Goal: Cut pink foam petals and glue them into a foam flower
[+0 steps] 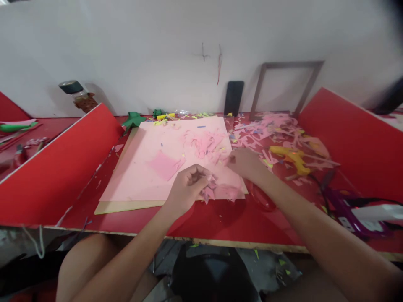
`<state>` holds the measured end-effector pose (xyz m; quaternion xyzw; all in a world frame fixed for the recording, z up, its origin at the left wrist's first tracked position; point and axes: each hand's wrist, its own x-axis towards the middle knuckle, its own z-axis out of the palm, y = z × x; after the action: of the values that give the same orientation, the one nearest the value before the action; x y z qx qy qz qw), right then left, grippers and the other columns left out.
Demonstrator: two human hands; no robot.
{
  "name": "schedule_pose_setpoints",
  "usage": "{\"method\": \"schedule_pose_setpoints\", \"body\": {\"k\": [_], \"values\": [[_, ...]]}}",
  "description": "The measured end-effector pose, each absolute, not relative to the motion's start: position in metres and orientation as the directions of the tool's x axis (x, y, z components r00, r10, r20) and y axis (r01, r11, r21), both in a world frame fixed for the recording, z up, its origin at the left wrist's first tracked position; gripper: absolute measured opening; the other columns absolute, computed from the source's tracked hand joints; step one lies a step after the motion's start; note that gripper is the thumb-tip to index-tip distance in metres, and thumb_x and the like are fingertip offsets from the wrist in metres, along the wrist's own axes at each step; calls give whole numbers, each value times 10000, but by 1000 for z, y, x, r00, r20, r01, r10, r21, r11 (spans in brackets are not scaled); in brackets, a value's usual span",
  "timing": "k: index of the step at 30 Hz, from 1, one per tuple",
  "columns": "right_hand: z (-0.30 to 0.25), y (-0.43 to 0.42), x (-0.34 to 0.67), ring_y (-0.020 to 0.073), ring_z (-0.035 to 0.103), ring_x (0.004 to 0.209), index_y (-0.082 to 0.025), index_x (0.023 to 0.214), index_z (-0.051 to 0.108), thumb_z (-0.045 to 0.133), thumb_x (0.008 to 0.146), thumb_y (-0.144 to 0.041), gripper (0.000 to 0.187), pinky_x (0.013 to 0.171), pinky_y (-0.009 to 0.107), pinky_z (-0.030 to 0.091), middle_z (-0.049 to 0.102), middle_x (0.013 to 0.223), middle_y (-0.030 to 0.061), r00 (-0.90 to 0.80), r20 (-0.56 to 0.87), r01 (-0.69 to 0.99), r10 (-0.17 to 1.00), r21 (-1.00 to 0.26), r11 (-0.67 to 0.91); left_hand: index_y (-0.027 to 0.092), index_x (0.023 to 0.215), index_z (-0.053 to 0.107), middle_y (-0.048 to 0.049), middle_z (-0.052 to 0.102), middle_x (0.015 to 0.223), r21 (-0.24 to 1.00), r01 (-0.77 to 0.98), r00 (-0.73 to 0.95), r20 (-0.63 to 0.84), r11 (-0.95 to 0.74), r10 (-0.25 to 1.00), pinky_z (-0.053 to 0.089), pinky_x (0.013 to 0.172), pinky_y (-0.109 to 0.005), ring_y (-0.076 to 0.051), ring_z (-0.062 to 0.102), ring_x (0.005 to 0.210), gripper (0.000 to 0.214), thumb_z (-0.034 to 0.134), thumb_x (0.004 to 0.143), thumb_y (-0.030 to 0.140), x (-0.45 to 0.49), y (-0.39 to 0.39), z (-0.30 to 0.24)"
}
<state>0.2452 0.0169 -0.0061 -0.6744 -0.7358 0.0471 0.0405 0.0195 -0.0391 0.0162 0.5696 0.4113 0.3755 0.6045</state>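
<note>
My left hand [187,186] is closed in a pinch on a small pink paper piece [208,193] with pointed, petal-like edges, over the front of a large pale pink sheet [135,167]. My right hand [247,162], somewhat blurred, is closed with its fingertips down by loose pink paper scraps [206,142] at the sheet's right side. What it holds, if anything, I cannot make out. A darker pink square of paper [163,165] lies on the sheet, left of my left hand.
More paper strips [270,126] are heaped at the back right. A yellow glue gun [292,158] lies among them, with a purple object [355,214] nearer me. Red dividers [63,167] flank the work area. A dark phone [234,98] and a frame [261,88] lean on the wall.
</note>
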Motion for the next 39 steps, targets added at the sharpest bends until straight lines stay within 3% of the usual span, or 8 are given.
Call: {"method": "schedule_pose_setpoints", "body": {"k": [5, 9, 17, 21, 26, 29, 33, 39], "values": [[-11, 17, 242, 272, 653, 982, -182, 1052, 730, 568, 896, -303, 256, 846, 361, 452, 743, 1022, 123, -99, 33, 980, 995, -170, 103, 173, 857, 597, 12, 602, 716, 995, -44, 395, -66, 91, 916, 576, 493, -272, -123, 607, 558, 155, 689, 873, 297, 19, -39, 19], [-12, 21, 241, 267, 671, 918, -152, 920, 740, 520, 902, -208, 228, 805, 352, 451, 750, 949, 139, -129, 38, 964, 991, -228, 134, 168, 853, 591, 15, 594, 684, 994, -45, 415, -75, 102, 907, 557, 457, -264, -129, 612, 530, 161, 680, 879, 300, 18, -40, 21], [-9, 24, 255, 164, 648, 723, -190, 746, 696, 640, 839, -265, 132, 639, 251, 441, 734, 783, 30, -145, 47, 869, 988, -472, 150, 168, 854, 566, 15, 616, 677, 991, -59, 430, -86, 123, 899, 455, 404, -209, -131, 634, 498, 198, 690, 880, 320, 16, -38, 16], [-5, 24, 261, 148, 603, 658, -179, 785, 678, 616, 819, -287, 129, 611, 256, 432, 696, 735, 23, -20, 131, 676, 991, -728, 110, 170, 859, 566, 18, 614, 659, 991, -61, 432, -79, 116, 899, 427, 392, -199, -135, 640, 489, 177, 680, 884, 303, 14, -38, 16], [-7, 22, 259, 116, 546, 553, -180, 813, 660, 631, 768, -286, 119, 554, 243, 422, 634, 668, -4, 12, -26, 375, 1000, -927, -28, 171, 847, 569, 18, 607, 675, 993, -65, 450, -57, 96, 891, 442, 413, -201, -137, 658, 520, 160, 657, 904, 292, 13, -39, 18], [-9, 21, 260, 153, 618, 624, -180, 912, 704, 577, 803, -216, 171, 614, 268, 464, 683, 705, 21, -9, -2, 526, 1000, -850, 3, 173, 860, 566, 19, 605, 680, 994, -58, 445, -53, 88, 894, 423, 398, -199, -144, 663, 519, 146, 651, 904, 284, 12, -39, 18], [-16, 21, 260, 198, 662, 776, -198, 1037, 753, 527, 876, -156, 280, 728, 310, 476, 750, 893, 66, -45, 166, 869, 985, -480, 120, 169, 860, 564, 13, 613, 667, 996, -45, 430, -49, 76, 902, 431, 397, -205, -150, 659, 511, 137, 647, 901, 270, 12, -37, 18], [-27, 26, 246, 245, 663, 936, -186, 1027, 760, 616, 911, -255, 198, 836, 334, 472, 723, 994, 118, -186, 145, 930, 972, -293, 222, 169, 856, 567, 6, 621, 673, 997, -47, 444, -34, 61, 895, 437, 418, -203, -146, 664, 530, 140, 639, 914, 274, 13, -38, 18]]}}
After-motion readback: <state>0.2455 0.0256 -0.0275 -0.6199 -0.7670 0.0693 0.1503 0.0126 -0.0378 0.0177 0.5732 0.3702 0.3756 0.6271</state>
